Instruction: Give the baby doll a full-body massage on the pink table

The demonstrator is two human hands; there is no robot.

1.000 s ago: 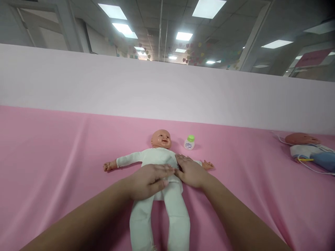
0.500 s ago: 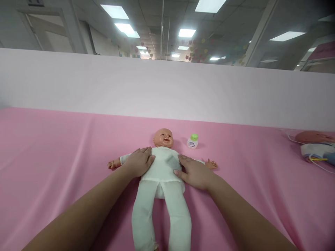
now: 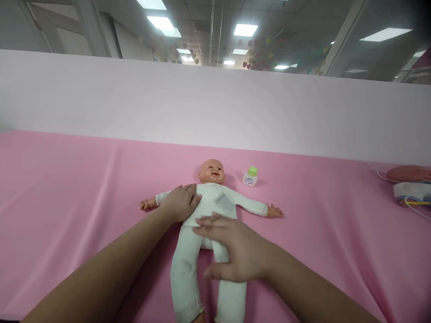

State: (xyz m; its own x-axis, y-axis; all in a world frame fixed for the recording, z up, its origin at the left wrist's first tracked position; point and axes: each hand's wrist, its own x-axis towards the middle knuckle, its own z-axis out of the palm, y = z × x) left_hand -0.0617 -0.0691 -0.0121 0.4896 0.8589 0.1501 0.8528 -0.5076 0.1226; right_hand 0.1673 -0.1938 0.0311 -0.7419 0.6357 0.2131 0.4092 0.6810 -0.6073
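A baby doll [image 3: 210, 204] in a white cloth suit lies on its back, head away from me and arms spread. My left hand [image 3: 181, 202] rests flat on the left side of its chest, by the shoulder. Over the lower belly and the top of the right-hand leg is my right hand [image 3: 232, 244], thumb spread from the fingers and holding nothing; whether it touches the cloth I cannot tell. Beside the doll's head stands a small clear bottle [image 3: 250, 177] with a green cap and a printed label.
The doll lies on a pink sheet [image 3: 90, 179] with soft folds. A white low wall [image 3: 202, 103] runs along the back, with glass above it. At the far right edge lies another doll [image 3: 409, 174], partly cut off, with white, blue and yellow items and a thin cord.
My right hand has moved from the doll's right-hand chest side down and inward over its lower belly, its thumb opening out. The left hand stays on the chest. The view has tilted slightly down.
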